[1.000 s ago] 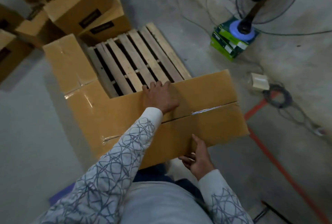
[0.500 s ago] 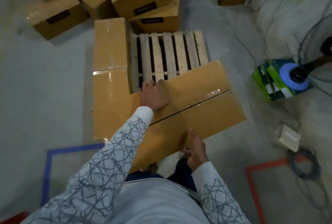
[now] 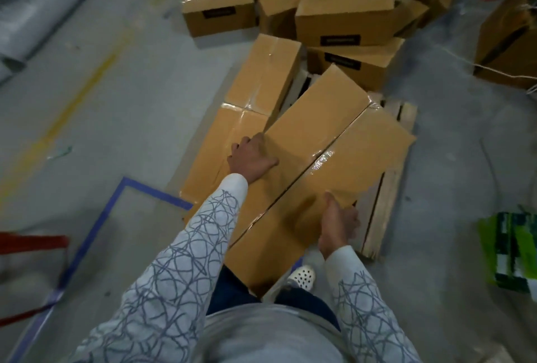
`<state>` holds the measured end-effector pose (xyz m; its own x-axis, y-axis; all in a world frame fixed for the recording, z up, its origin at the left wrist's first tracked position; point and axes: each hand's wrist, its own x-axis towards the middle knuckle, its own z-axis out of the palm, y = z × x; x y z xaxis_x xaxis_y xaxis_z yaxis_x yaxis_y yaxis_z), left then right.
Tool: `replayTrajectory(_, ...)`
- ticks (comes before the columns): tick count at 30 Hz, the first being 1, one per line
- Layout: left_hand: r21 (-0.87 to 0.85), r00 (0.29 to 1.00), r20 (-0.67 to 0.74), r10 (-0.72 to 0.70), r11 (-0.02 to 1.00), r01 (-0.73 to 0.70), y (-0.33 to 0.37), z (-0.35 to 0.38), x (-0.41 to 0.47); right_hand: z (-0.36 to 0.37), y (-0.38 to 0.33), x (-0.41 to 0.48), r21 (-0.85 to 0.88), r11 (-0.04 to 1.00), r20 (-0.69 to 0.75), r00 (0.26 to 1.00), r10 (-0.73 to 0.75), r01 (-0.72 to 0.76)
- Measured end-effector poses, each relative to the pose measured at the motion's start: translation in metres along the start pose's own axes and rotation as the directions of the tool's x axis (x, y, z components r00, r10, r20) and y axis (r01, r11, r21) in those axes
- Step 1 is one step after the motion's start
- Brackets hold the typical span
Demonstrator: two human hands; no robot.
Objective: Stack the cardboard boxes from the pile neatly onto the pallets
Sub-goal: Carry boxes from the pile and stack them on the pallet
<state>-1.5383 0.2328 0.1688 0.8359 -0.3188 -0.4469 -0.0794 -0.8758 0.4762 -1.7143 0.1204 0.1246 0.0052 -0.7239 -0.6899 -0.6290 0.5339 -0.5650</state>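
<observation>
Head view, centre of frame: held box (image 3: 305, 130), long, taped seam up, skewed diagonally over pallet (image 3: 383, 211). Gripped at both sides: left hand (image 3: 252, 157) curled over left long edge, right hand (image 3: 337, 223) pinching right edge, thumb on top, fingers out of sight underneath. Cannot tell whether resting on slats or carried just above them.

Just left: placed box (image 3: 261, 77), lengthwise along pallet's left side. Far left corner of held box apparently over or against it. Pile (image 3: 343, 13) across upper centre and upper right, near pallet's far end.

Possible faults, as judgement only:
- Released at this angle: crooked row, near end overhanging pallet toward shoe (image 3: 302, 277), prone to tipping.
- Right fingers trapped between box and slats if lowered before withdrawal.
- Corner riding up on placed box, or shoving it off pallet's left side.
- Grip slipping, near end landing on foot.
</observation>
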Motion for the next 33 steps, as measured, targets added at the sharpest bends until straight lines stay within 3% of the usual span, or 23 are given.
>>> replayTrajectory(6,-0.116,0.994,0.08,-0.073,0.99,0.082,-0.034,0.012,0.019,0.031,-0.02,0.014,-0.081,0.997,-0.048,0.999,0.001,-0.005)
replayTrajectory(14,-0.215,0.978,0.208,-0.012,0.975,0.057,-0.053,0.025,0.104,0.09,-0.046,0.055,-0.139,0.989,-0.138,0.99,0.026,-0.045)
replayTrajectory(23,-0.365,0.952,0.277,-0.132,0.902,0.232,-0.125,0.149,0.245,0.209,-0.012,0.217,-0.236,0.972,-0.116,0.992,-0.04,0.012)
replayTrajectory(28,-0.308,0.94,0.292,-0.176,0.913,0.267,-0.167,0.214,0.302,0.262,0.034,0.295,-0.266,0.964,-0.077,0.997,-0.013,-0.008)
replayTrajectory(33,-0.138,0.925,0.322,-0.2,0.957,0.255,-0.193,0.26,0.333,0.299,0.071,0.344,-0.299,0.954,-0.059,0.998,0.002,-0.02)
